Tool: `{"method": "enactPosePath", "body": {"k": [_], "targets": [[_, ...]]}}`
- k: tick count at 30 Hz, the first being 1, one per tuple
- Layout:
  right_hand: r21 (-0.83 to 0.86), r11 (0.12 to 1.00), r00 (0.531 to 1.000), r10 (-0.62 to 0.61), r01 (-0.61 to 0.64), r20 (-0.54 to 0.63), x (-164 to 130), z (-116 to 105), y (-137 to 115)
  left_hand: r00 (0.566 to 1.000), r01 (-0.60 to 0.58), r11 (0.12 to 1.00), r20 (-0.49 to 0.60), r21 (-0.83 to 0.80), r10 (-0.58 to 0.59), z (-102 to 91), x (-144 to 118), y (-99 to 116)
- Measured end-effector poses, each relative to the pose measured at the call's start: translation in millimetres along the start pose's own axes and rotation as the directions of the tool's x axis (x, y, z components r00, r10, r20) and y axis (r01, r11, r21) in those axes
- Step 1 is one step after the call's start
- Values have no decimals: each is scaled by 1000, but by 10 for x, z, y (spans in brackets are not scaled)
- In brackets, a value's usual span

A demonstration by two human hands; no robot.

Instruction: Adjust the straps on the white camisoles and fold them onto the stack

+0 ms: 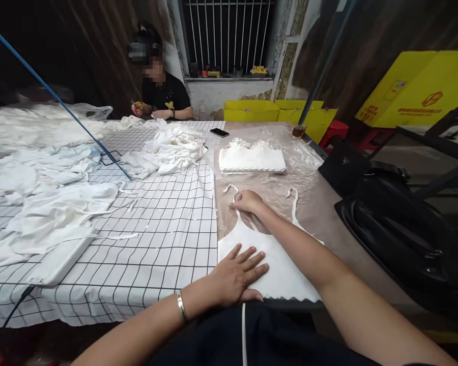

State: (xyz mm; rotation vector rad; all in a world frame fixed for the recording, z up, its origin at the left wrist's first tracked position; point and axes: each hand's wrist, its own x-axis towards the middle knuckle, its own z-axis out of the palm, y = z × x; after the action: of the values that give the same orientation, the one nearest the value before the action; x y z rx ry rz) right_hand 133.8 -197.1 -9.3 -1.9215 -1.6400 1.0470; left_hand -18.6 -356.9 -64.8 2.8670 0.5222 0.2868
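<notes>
A white camisole (pixel 280 262) lies flat at the table's front edge, its wavy hem toward me and its two thin straps pointing away. My left hand (pixel 238 274) rests on the fabric with fingers spread. Farther up, my right hand (pixel 248 201) pinches the left shoulder strap (pixel 236 213); the strap's looped end shows just beyond the fingers. The right strap (pixel 294 206) lies loose on the plastic sheet. Beyond the hands sits a neat stack of folded white garments (pixel 252 157).
Loose white garments (pixel 175 147) lie heaped on the checked cloth (pixel 168 229). A phone (pixel 219 132) and a cup of brown liquid (pixel 298 131) are toward the back. Across the table, a person (pixel 164 96) holds yellow-and-red-handled scissors (pixel 138 107). Black bags (pixel 389 213) stand at right.
</notes>
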Motion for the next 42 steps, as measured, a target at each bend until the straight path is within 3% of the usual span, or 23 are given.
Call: {"method": "enactPosePath", "body": {"k": [4,8,14,17,18,19,20,22,23,24,25,26,28,29,30,32,34,36,40,42], "targets": [[135,988,986,59,-81,156,210,81,-197,1000,15,999,12,33,-15,135,-30,-13],[301,944,967,61,-136,248,421,-131,-369,1000,8,999,10,40,-8,135,4,-48],[467,874,977,33,-130,211,683,-631,-731,994,34,999,101,1,-33,99,11,-35],[527,848,990,-23,-52,136,511,-779,-834,988,115,975,125,-192,-92,-21,43,7],[535,844,992,-91,27,93,368,-795,-825,984,169,928,107,-333,-141,-88,67,26],[524,841,981,-190,136,49,178,-791,-789,973,227,825,80,-517,-217,-165,99,44],[491,829,949,-315,268,16,-52,-770,-722,947,264,643,68,-719,-312,-246,138,57],[348,785,823,-564,513,60,-586,-684,-504,866,204,88,137,-975,-481,-399,230,60],[271,746,745,-654,608,131,-857,-628,-362,830,121,-182,200,-976,-521,-460,277,49],[195,704,672,-710,683,210,-1108,-571,-205,802,28,-383,250,-923,-542,-508,320,31],[114,674,636,-731,730,245,-1323,-516,-41,780,-54,-514,285,-856,-557,-543,357,10],[45,684,663,-719,728,207,-1491,-466,122,763,-109,-593,315,-798,-564,-566,386,-11],[25,787,788,-616,616,3,-1679,-383,411,742,-159,-673,363,-722,-564,-598,423,-36],[93,844,848,-523,529,-79,-1707,-347,523,743,-160,-697,380,-699,-551,-617,437,-38],[196,874,896,-435,445,-96,-1703,-312,607,748,-154,-712,390,-685,-537,-642,450,-34],[392,871,936,-346,296,63,-1647,-241,691,762,-146,-721,388,-677,-519,-713,485,-16],[504,846,889,-357,176,287,-1581,-172,687,768,-149,-717,376,-681,-518,-796,535,-11],[540,837,833,-361,91,420,-1538,-115,646,766,-154,-710,371,-687,-525,-855,590,-45],[562,826,783,-323,-42,532,-1510,-49,604,731,-187,-687,367,-703,-575,-833,662,-232],[606,788,785,-305,-109,538,-1493,-18,598,702,-218,-682,373,-698,-606,-783,677,-323]]}}
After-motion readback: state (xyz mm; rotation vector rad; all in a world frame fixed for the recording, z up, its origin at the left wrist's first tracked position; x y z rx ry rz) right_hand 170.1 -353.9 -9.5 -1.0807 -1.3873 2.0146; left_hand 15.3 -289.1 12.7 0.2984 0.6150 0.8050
